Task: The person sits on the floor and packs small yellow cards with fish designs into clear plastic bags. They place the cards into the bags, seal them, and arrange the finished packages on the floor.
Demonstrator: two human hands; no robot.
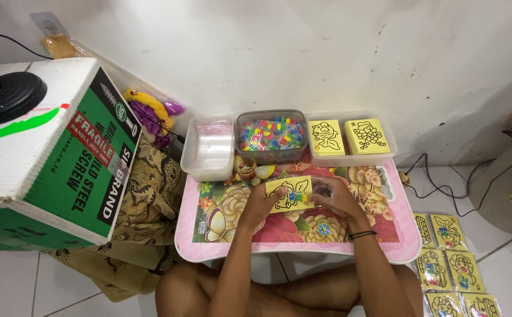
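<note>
I pinch a yellow card [291, 194] with my left hand [262, 202] over the desk [303, 232]; my right hand [335, 196] closes on a clear bag [321, 189] at its edge. The bag could crumple and jam the card. White wall, tiled floor.

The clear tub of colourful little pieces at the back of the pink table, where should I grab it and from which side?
Grip the clear tub by its two short end walls, coming down from above. It stands upright and open-topped, packed between the white container on one side and the tray of yellow cards on the other, so the long near wall, facing both hands, is probably the freer hold.
</note>
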